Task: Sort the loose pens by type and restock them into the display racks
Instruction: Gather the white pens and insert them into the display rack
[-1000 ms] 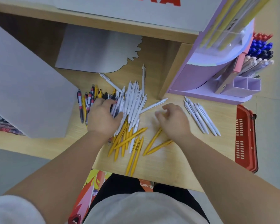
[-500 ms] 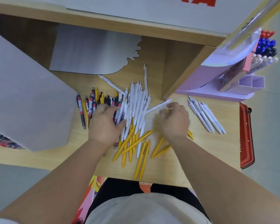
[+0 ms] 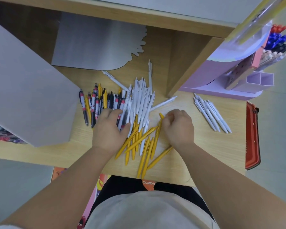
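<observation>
Fanned out beneath both palms: slim yellow plastic pens (image 3: 139,142). Right hand (image 3: 180,128), fingers curled round some of them. Left hand (image 3: 109,129), fingers straight, pressing on red-and-black printed pens (image 3: 93,106). Beyond the fingertips: white plastic pens (image 3: 142,100); farther right, lilac cardboard display rack (image 3: 203,78).

Loose pens lie heaped on a wooden counter (image 3: 205,146): white pens (image 3: 142,103) fanned at centre, yellow pens (image 3: 139,142) splayed nearest the camera, red-and-black pens (image 3: 96,104) bunched at left. A separate row of white pens (image 3: 211,114) lies at right, near a lilac display rack (image 3: 221,86).
</observation>
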`<action>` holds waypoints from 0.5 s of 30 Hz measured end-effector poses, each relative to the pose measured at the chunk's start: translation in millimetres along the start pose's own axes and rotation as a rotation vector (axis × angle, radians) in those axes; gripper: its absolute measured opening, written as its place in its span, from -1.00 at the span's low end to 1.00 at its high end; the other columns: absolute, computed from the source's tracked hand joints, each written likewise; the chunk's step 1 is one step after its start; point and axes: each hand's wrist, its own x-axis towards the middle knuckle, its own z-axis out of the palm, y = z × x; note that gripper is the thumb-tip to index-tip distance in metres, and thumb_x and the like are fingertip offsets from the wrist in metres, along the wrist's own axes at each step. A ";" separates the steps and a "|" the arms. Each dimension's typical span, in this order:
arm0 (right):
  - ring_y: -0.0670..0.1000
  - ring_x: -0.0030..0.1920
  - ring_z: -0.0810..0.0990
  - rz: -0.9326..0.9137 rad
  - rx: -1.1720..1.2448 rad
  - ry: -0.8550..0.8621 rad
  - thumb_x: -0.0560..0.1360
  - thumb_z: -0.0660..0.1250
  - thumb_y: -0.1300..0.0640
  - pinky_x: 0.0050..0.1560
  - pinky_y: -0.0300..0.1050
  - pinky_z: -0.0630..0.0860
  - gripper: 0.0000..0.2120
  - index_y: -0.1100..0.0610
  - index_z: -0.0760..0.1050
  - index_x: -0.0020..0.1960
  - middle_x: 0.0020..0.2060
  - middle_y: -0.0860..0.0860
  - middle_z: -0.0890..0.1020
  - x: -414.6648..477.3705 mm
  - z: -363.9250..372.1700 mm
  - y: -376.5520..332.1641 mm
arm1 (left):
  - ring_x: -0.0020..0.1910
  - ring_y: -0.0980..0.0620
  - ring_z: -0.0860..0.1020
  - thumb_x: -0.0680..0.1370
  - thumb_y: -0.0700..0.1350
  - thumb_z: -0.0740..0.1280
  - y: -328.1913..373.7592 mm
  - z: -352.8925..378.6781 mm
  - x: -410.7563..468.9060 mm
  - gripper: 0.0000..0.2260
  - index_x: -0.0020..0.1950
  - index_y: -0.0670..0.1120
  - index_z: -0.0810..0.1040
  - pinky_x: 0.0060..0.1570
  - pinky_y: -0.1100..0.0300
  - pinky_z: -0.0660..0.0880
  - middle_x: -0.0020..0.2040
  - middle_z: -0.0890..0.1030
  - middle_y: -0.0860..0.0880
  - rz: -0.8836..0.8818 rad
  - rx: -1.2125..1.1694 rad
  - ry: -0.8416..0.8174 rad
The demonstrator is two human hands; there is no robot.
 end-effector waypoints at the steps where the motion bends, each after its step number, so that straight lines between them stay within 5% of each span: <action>1: 0.13 0.10 0.51 -0.008 0.028 -0.023 0.53 0.29 0.01 0.06 0.02 0.49 -0.73 0.11 0.55 0.15 0.02 0.06 0.56 5.4 1.5 -11.6 | 0.23 -0.11 0.48 0.52 -0.03 0.45 0.2 0.1 0.9 -0.54 0.38 -0.11 0.51 0.18 0.06 0.46 0.25 0.48 -0.13 -0.001 0.002 0.000; 5: 0.13 0.00 0.61 0.103 0.129 -0.182 0.40 0.36 -0.30 -0.08 -0.04 0.56 -0.44 0.15 0.51 0.13 0.07 0.11 0.59 30.9 19.3 -60.1 | 0.22 -0.10 0.49 0.52 -0.09 0.45 3.5 -0.1 10.7 -0.58 0.36 -0.14 0.54 0.14 0.17 0.39 0.24 0.49 -0.13 0.001 0.016 0.001; 8: 0.15 0.05 0.60 0.163 0.068 -0.255 0.36 0.43 -0.33 -0.03 -0.06 0.54 -0.19 0.21 0.35 0.35 0.29 0.16 0.37 39.8 29.9 -84.6 | 0.10 -0.08 0.53 0.50 -0.16 0.47 1.4 0.4 17.4 -0.63 0.31 -0.14 0.60 0.04 0.21 0.40 0.14 0.52 -0.12 0.036 0.000 -0.009; 12: 0.14 0.11 0.55 0.176 0.082 -0.290 0.47 0.42 -0.18 -0.05 -0.10 0.45 -0.28 0.25 0.23 0.39 0.31 0.16 0.31 45.8 37.2 -100.2 | 0.01 -0.01 0.52 0.45 -0.18 0.52 -5.6 -0.6 21.5 -0.65 0.24 -0.12 0.65 -0.02 0.19 0.45 0.07 0.51 -0.09 0.067 -0.039 -0.003; 15: 0.15 0.10 0.57 0.170 0.128 -0.292 0.45 0.43 -0.13 0.01 -0.03 0.56 -0.36 0.24 0.28 0.32 0.24 0.14 0.41 50.7 39.0 -96.2 | 0.03 -0.01 0.53 0.45 -0.17 0.53 -9.6 -2.1 22.8 -0.65 0.23 -0.11 0.65 0.00 0.17 0.46 0.08 0.51 -0.08 0.075 -0.057 0.003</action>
